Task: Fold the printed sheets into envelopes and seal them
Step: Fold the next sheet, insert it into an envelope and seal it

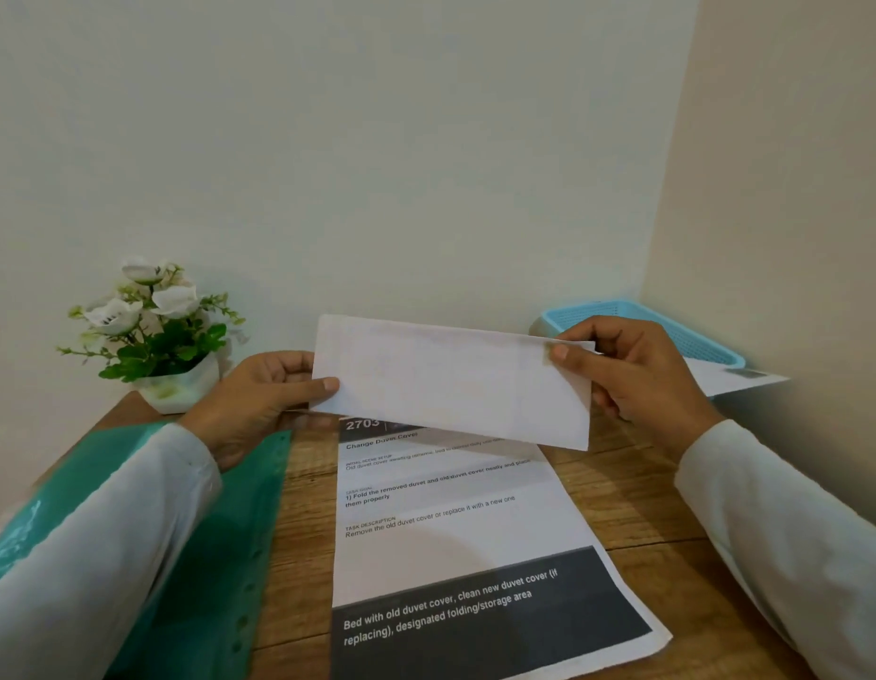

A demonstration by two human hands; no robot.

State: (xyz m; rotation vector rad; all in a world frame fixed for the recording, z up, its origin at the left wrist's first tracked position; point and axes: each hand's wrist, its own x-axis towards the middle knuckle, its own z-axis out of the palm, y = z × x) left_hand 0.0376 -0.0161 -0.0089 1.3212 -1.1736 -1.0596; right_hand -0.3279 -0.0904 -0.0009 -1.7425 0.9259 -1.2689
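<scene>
While a printed sheet (470, 547) lies flat on the wooden desk (637, 507) near its front edge, both hands hold a white envelope (451, 380) up above the sheet's far end. Left hand (259, 400) pinches the envelope's left end, right hand (632, 375) its right end. A green folder (205, 557) lies along the left edge, a potted white flower (156, 336) at the far left corner, a blue basket (642, 326) at the far right.

One wide-angle view came from the person's head, facing forward and down across the desk (647, 507) toward a room corner. It sat close: the sleeves (107, 532) ran in from both bottom corners, and the left hand (259, 400) and right hand (642, 380) held the envelope (451, 380) near mid-frame. The wall (377, 139) filled the upper half of the frame.
</scene>
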